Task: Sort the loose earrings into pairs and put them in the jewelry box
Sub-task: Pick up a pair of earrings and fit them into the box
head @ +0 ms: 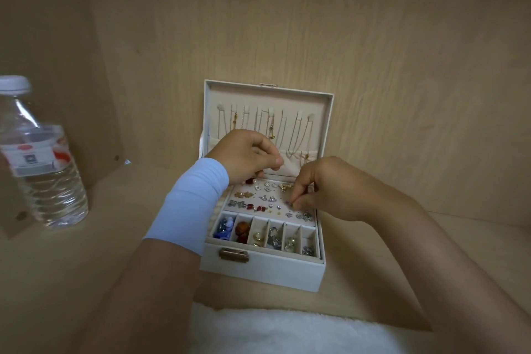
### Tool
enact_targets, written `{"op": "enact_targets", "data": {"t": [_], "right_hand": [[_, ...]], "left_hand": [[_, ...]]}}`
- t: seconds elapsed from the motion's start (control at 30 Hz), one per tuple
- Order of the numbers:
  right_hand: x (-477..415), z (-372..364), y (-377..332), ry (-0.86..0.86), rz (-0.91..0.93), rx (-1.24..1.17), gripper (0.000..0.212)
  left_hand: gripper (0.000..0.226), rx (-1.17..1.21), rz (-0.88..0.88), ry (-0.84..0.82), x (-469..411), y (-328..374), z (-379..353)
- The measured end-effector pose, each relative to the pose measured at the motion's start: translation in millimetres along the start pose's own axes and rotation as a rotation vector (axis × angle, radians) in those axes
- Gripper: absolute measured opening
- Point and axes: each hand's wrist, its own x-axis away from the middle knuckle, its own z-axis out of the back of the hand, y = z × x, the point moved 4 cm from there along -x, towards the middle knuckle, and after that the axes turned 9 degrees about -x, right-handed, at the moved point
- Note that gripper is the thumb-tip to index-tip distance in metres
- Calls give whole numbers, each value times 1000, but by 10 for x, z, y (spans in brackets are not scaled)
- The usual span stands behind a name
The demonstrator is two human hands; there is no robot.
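Item: white jewelry box [264,270], standing mid-tabletop [129,238], its broad front wall and brass latch [233,255] facing the person, turned slightly to the right. The lid [324,100] stands upright at the back, with thin necklaces [298,135] hanging inside it. Sorted earrings [244,194] sit in rows on the pale upper panel. Six narrow compartments [260,228] run side by side along the front, each holding mixed pieces. The right hand [321,190] reaches in from the right, palm down, thumb and fingertips pinching a small silver earring [290,204] at the panel's right side. The left hand [247,155], its wrist in a pale blue sleeve [192,195], hovers at the back left corner with fingers curled; whether it holds anything I cannot tell. Far left is a clear water bottle [40,169] with a white cap, its label print unreadable. A fluffy white cloth [287,330] lies at the near edge.
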Motion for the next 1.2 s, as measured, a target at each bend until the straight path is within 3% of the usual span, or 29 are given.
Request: {"op": "enact_targets", "data": {"t": [0.23,0.63,0.9,1.2], "right_hand": [[-19,-59,-91,-9,30,113,8],[-27,-117,-32,-42,13,106,7],[-26,-96,27,-17,-30,-120,9],[-19,158,41,417,63,-549,19]], "left_hand": [[7,46,-41,-2,13,27,16],[13,93,-26,-7,-18,-29,7],[6,98,-33,-40,10,-10,-20],[10,189,-30,-52,30,54,-35]]}}
